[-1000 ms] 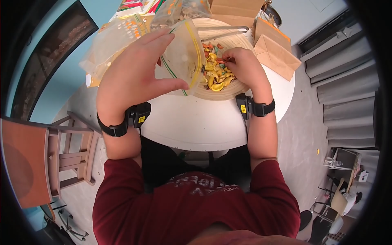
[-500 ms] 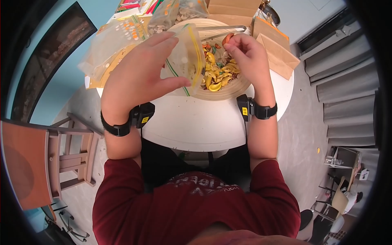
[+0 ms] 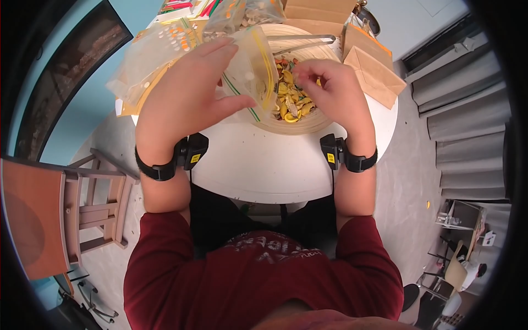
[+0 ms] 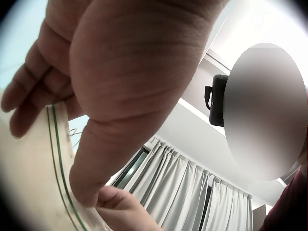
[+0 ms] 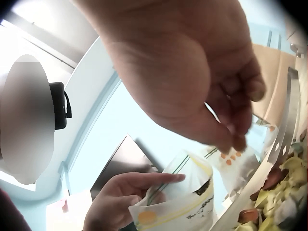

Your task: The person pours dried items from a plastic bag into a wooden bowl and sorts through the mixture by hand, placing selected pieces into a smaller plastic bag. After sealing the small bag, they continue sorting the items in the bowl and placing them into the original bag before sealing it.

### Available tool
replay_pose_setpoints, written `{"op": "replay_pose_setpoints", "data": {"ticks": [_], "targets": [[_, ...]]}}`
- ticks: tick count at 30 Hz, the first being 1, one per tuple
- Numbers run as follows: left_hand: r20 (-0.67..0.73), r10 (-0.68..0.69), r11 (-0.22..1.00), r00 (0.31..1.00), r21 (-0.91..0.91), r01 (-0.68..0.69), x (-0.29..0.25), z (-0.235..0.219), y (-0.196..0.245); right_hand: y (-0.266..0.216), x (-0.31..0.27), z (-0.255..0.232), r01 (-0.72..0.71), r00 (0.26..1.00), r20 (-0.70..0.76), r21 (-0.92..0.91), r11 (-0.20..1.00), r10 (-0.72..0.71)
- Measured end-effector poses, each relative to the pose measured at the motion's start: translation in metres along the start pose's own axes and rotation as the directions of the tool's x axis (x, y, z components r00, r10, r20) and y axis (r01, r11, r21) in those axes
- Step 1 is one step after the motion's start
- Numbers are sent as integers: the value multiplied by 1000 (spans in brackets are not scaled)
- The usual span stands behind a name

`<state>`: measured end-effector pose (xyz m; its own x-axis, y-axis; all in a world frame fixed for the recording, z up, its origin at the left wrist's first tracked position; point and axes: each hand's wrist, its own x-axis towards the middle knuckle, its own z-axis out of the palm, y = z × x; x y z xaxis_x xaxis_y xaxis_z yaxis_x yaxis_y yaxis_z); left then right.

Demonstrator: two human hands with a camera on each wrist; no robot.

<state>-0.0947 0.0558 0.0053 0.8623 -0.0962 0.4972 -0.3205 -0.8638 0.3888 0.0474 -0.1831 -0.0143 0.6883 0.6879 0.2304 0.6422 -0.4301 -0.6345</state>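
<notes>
A clear zip bag (image 3: 247,69) with a yellow band and green zip lines stands with its mouth toward the bowl. My left hand (image 3: 190,93) holds its rim, thumb on the near side and fingers on the far side. Dark bits show inside the bag (image 5: 197,192) in the right wrist view. Beside it, a round pale bowl (image 3: 297,129) holds curled yellow, orange and green dried pieces (image 3: 289,99). Over these pieces hovers my right hand (image 3: 335,91), its thumb and fingertips drawn together. I cannot tell whether something small sits between them.
Metal tongs (image 3: 302,38) lie across the far part of the bowl. More plastic bags (image 3: 148,60) stand at the left and back of the white table (image 3: 258,170). Brown paper bags (image 3: 374,74) stand at the right, and a wooden chair (image 3: 99,203) is on the left.
My right hand took an orange piece from the bowl and lifted it to the right. The hand is now further left, and the piece no longer shows. The left hand stays at the bag.
</notes>
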Motion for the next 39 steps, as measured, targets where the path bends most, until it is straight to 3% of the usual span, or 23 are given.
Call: {"op": "replay_pose_setpoints", "data": {"ticks": [3, 6, 15, 21, 24, 27, 30, 32, 36, 39], "targets": [[5, -50, 999, 999, -7, 50, -2, -6, -4, 11, -1, 4, 27, 976, 216, -69, 997, -12], [13, -32, 999, 999, -19, 32, 0, -7, -4, 17, 1, 13, 150, 958, 258, -93, 984, -122], [1, -13, 999, 1000, -49, 13, 0, -5, -1, 18, 4, 16, 111, 960, 269, -123, 986, -74], [25, 3, 999, 1000, -50, -2, 2, -3, 8, 17, 5, 6, -33, 995, 96, -63, 997, 39], [12, 49, 999, 999, -18, -49, 4, 5, 5, 18, 6, 11, 33, 984, -179, 270, 962, 16], [24, 40, 999, 999, -27, -40, 4, 7, 6, 2, 8, 25, 215, 950, -310, 569, 793, -35], [1, 26, 998, 1000, -56, -26, 5, 5, -1, -19, -1, 19, 170, 981, -154, 391, 905, -118], [-51, -7, 993, 999, -120, 1, 1, -1, -12, -7, 0, 14, 106, 994, -49, 231, 967, -97], [-79, -79, 996, 994, -34, 77, -4, -23, -16, -2, 1, 17, 118, 962, 257, -81, 990, -94], [-80, -109, 994, 991, -23, 108, -5, -30, -17, -9, -5, 30, 208, 955, 242, -130, 969, -173]]}}
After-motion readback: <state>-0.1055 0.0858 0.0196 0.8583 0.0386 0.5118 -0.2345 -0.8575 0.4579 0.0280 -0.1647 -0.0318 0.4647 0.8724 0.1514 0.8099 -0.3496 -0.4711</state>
